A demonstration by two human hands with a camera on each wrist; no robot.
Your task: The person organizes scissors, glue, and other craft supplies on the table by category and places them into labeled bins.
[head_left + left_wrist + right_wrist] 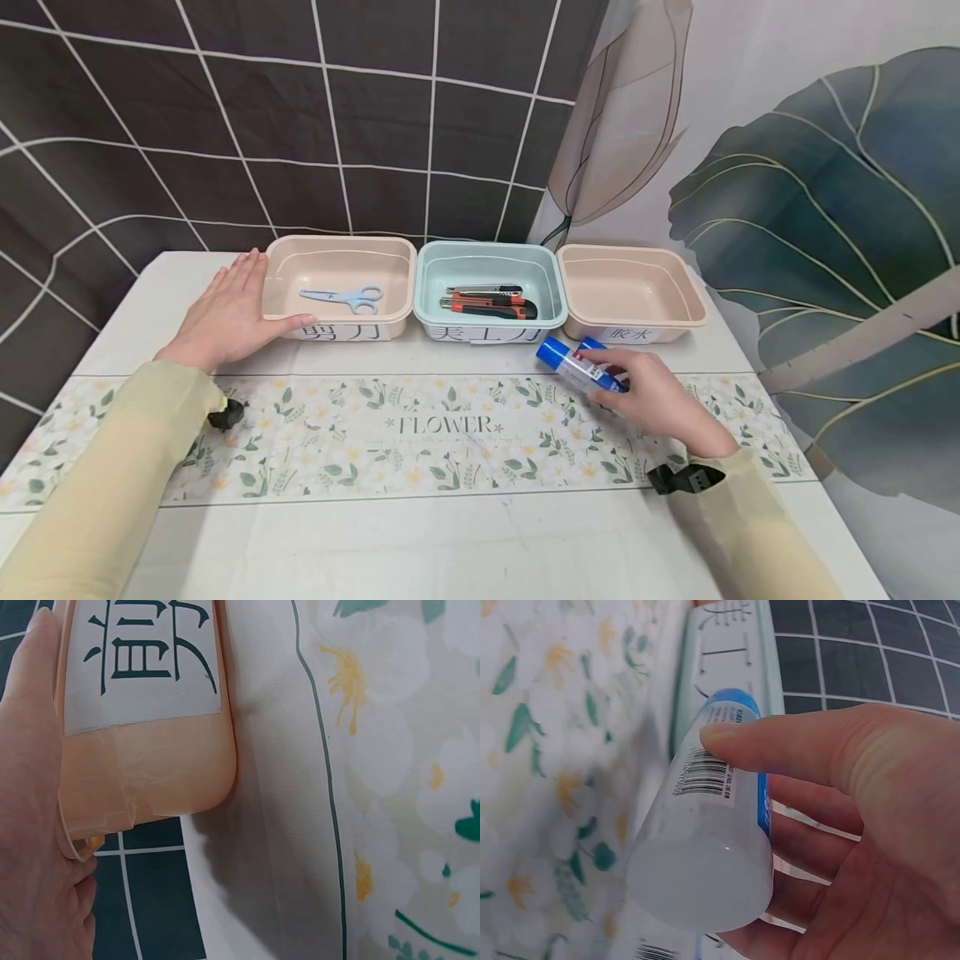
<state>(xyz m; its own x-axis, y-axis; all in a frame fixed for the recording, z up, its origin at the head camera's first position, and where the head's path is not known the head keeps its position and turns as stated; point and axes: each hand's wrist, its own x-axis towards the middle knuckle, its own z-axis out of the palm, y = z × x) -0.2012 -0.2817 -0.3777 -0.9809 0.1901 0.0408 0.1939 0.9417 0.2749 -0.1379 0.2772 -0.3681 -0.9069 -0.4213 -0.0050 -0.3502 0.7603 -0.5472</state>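
Right hand (652,396) has a clear glue bottle with a blue cap (581,368) pinched between thumb and curled fingers, tilted with the cap toward the bins. It's just in front of the right pink bin (637,333), near the seam with the pale blue bin (491,331). A second blue cap (591,343) pokes out behind it; can't tell if that one's gripped too. Left hand (232,308) is laid out flat with straight fingers along the left pink bin's (341,244) outer side, thumb over its front corner, not clamped on anything.

Elbow room: the three bins sit side by side with their rims basically touching, so any space is out front or at the ends. The right bin's end is near the table's right edge, and the back rims are up by the dark grid curtain (382,117). Light blue scissors (348,297) lie in the left bin, red-and-black utility knives (491,304) in the middle one.

Tablecloth (420,542) is white with a floral band reading "FLOWER", and a big leaf print covers the wall (825,217) on the right.
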